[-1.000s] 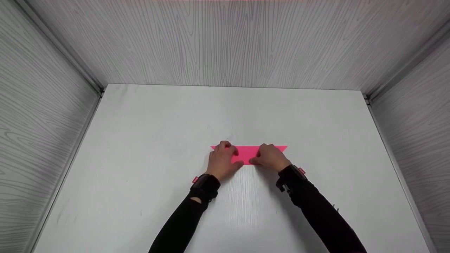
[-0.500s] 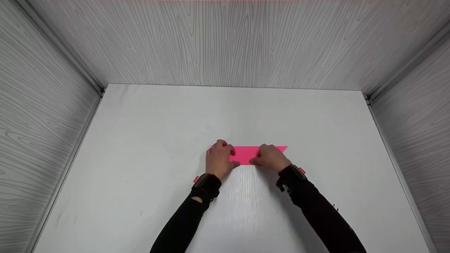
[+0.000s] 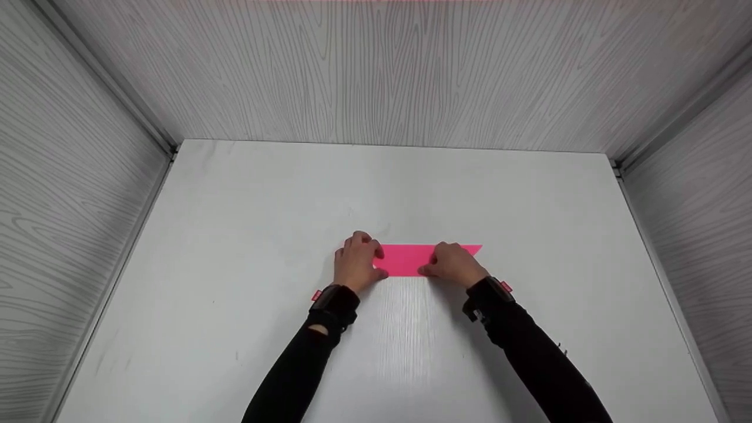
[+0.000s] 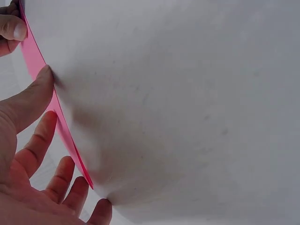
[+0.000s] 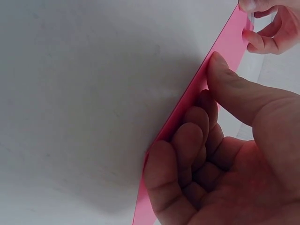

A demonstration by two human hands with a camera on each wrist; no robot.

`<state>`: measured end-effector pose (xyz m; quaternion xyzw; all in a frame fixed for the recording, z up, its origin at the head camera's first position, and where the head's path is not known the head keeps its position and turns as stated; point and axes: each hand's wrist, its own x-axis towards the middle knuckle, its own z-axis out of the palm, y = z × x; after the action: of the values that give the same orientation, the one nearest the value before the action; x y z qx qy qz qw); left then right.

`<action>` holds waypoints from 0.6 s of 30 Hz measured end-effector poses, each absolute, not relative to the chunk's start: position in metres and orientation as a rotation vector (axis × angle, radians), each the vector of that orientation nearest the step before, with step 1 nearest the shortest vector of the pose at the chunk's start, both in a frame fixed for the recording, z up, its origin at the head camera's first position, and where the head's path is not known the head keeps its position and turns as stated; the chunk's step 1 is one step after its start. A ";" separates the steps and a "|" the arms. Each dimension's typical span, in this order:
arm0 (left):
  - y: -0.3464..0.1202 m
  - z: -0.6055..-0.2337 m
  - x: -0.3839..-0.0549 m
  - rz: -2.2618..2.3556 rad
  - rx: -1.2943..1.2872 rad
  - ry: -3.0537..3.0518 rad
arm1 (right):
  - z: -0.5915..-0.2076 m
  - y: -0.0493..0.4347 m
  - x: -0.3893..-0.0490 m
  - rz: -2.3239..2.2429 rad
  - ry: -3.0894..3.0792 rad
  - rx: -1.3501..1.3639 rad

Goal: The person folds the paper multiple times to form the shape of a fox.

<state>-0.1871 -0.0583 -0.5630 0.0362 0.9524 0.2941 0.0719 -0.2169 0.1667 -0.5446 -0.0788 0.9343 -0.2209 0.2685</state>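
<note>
A folded strip of bright pink paper (image 3: 405, 259) lies on the white tabletop, its right end slanted to a point. My left hand (image 3: 355, 261) covers the strip's left end. Its fingers are spread and gently bent, and the thumb (image 4: 42, 86) touches the near folded edge. Toward the right end, my right hand (image 3: 453, 263) holds the paper with curled fingers (image 5: 187, 138) against it and the thumb (image 5: 220, 70) at the near edge. In the head view the hands hide parts of the strip, including its left tip.
The white tabletop (image 3: 264, 194) is enclosed by a grey wood-grain back panel (image 3: 376, 70) and side panels (image 3: 76, 176). Black sleeves (image 3: 531, 341) and wrist-worn devices (image 3: 335, 305) cover both forearms.
My left hand has slid left along the strip to its left end, uncovering more pink in the middle. The right hand and the paper have barely moved.
</note>
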 end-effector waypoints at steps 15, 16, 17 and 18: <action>-0.060 -0.552 -0.185 0.910 0.065 2.766 | -0.544 0.168 -0.213 -0.636 2.542 -0.250; -0.059 -0.550 -0.184 0.913 0.059 2.757 | -0.544 0.168 -0.213 -0.634 2.546 -0.250; -0.058 -0.549 -0.183 0.912 0.055 2.752 | -0.543 0.168 -0.213 -0.632 2.545 -0.246; -0.055 -0.548 -0.182 0.902 0.052 2.757 | -0.542 0.168 -0.213 -0.628 2.547 -0.244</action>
<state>-0.1823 -0.0550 -0.5482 0.0178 0.9434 0.3085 0.1200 -0.2131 0.1678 -0.5425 -0.0898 0.9358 -0.2309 0.2510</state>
